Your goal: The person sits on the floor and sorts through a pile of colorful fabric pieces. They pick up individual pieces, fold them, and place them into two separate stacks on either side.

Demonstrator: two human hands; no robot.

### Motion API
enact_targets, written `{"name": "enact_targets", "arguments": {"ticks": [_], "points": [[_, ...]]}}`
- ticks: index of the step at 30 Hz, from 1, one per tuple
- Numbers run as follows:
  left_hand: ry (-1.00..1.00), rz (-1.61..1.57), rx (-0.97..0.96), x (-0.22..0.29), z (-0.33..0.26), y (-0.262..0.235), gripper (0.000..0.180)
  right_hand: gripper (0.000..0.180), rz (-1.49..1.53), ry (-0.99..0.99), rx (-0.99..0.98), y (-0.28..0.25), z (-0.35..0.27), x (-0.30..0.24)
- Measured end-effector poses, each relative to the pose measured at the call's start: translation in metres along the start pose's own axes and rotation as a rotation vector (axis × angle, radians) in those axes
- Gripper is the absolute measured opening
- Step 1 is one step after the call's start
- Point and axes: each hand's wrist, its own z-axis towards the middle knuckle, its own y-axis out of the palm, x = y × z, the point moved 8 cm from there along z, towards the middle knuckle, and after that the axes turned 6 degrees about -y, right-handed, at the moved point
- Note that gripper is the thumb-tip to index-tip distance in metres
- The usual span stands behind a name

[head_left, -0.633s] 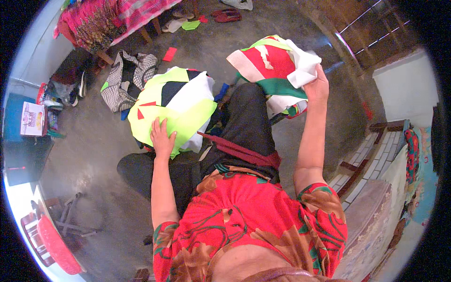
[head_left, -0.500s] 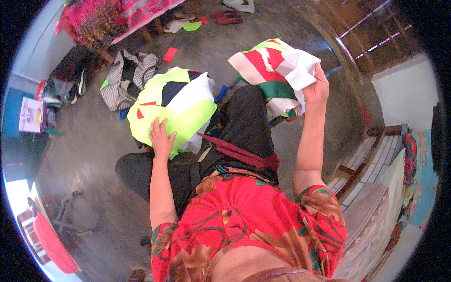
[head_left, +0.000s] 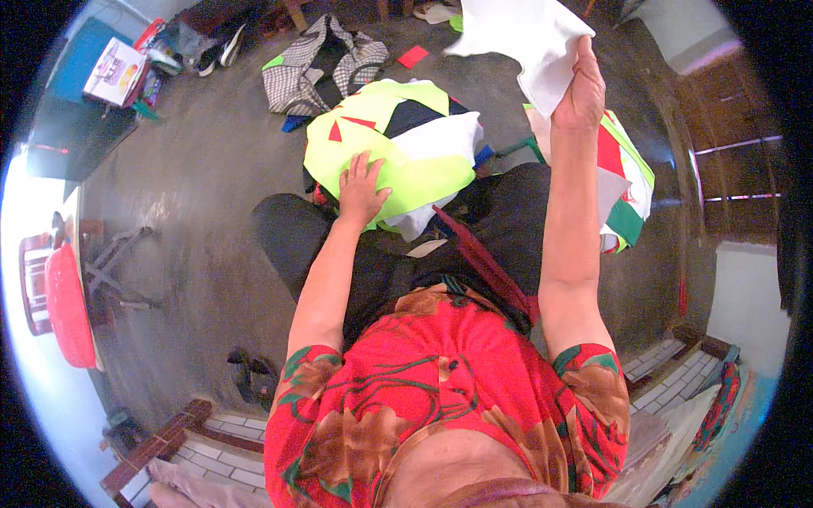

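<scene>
My right hand (head_left: 581, 91) is raised on the right, with a piece of white cloth (head_left: 527, 42) pinched by its edge between thumb and fingers. The cloth hangs out to the left of the hand. My left hand (head_left: 362, 193) lies flat with fingers spread on a neon yellow fabric piece (head_left: 423, 183). That piece tops a heap of scraps in yellow, black, white and red in front of my folded legs. Beyond my right forearm lies a second pile of fabric scraps (head_left: 625, 222) in green, red, white and yellow, partly hidden by the arm.
A checked grey cloth (head_left: 292, 80) and a small red scrap (head_left: 413, 57) lie on the floor beyond the heap. A dark red strip (head_left: 483, 258) rests across my lap. Shoes (head_left: 222, 52) stand far left, near a box (head_left: 114, 72). A red chair (head_left: 69, 306) stands left.
My right hand has lifted the white cloth up and away from the right-hand scrap pile. The left hand stays on the yellow fabric. The whole view has turned.
</scene>
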Motion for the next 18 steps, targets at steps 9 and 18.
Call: {"name": "enact_targets", "arguments": {"ticks": [9, 18], "points": [[0.003, -0.001, 0.004, 0.008, 0.0, -0.003, 0.063, 0.017, -0.48, 0.386, 0.441, -0.176, -0.078, 0.162], [-0.025, 0.008, -0.04, 0.0, 0.0, 0.002, 0.066, 0.036, -0.777, 0.524, 0.399, -0.249, -0.116, 0.19]]}}
